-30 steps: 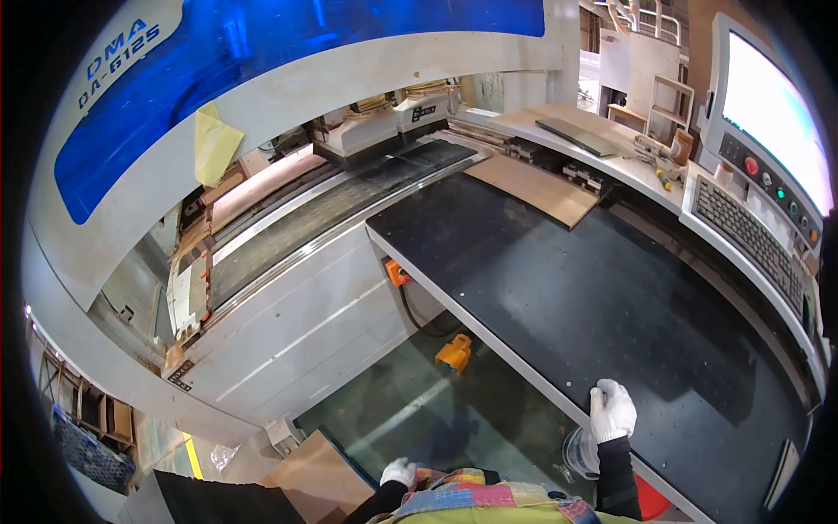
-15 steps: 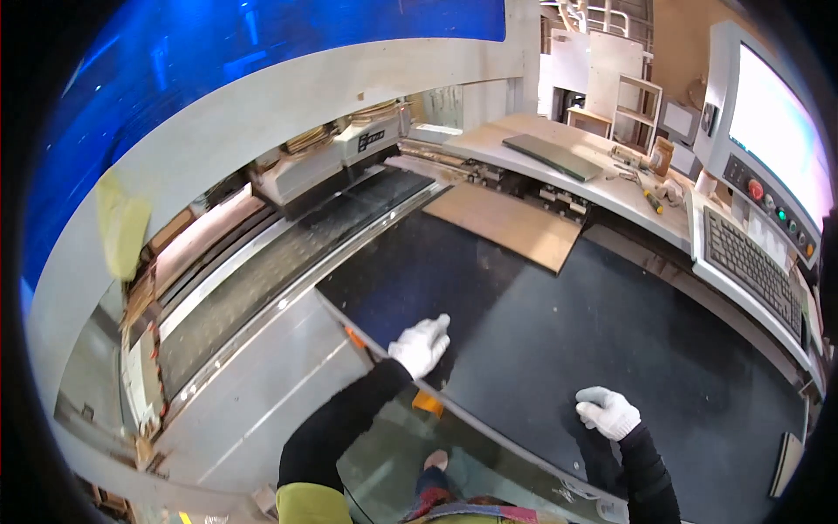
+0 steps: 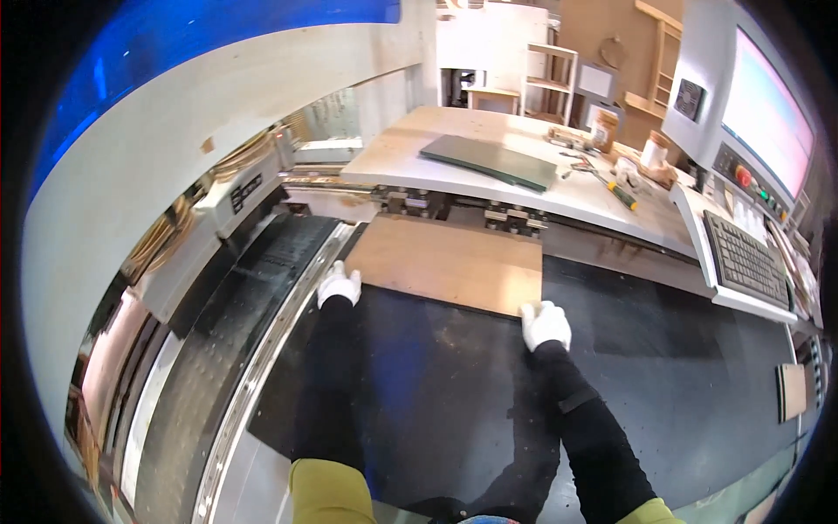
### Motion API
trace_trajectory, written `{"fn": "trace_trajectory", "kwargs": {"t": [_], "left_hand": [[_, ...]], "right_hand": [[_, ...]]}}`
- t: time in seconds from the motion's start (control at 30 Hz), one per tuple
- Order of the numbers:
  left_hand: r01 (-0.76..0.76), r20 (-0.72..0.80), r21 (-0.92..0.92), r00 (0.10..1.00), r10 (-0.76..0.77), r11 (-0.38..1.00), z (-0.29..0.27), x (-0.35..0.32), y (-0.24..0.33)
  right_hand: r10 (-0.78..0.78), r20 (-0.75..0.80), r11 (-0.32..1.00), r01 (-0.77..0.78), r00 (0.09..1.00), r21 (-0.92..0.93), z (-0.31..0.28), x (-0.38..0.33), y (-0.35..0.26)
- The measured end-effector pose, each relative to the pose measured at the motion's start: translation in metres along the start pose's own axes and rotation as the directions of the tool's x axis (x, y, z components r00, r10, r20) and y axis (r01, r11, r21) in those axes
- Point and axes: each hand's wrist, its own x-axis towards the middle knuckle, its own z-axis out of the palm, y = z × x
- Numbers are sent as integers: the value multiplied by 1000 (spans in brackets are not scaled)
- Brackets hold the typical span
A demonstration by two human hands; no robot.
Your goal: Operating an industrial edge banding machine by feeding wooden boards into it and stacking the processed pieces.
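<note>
A flat, light-brown wooden board (image 3: 449, 260) lies on the black table top (image 3: 454, 371), towards its far side. At the board's near-left corner is my left hand (image 3: 338, 285) in a white glove, fingers on the edge. My right hand (image 3: 546, 326), gloved in white too, grips the near-right corner with its thumb at the edge. Both arms reach forward over the black surface. The undersides of the fingers are hidden.
Along the left runs a machine bed (image 3: 196, 397) with a metal rail. Beyond the board, a pale worktop (image 3: 397, 153) bears a dark green panel (image 3: 489, 162) and tools. A keyboard (image 3: 746, 260) and monitor (image 3: 768, 113) stand at right. A small board (image 3: 792, 393) sits at the right edge.
Both hands have moved forward from the table's near part to the board's near corners. The view has shifted forward and turned right.
</note>
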Motion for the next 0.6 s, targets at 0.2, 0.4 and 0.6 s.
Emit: {"fn": "trace_trajectory", "kwargs": {"t": [0.2, 0.4, 0.6], "left_hand": [[-284, 5, -203, 957, 291, 937, -3, -36, 12], [-523, -12, -217, 845, 534, 824, -16, -209, 64], [-810, 31, -456, 399, 916, 369, -20, -399, 206]], "right_hand": [[-17, -4, 998, 17, 1000, 56, -29, -17, 33], [125, 26, 988, -127, 992, 88, -120, -85, 187], [423, -219, 893, -446, 879, -65, -246, -140, 376]]}}
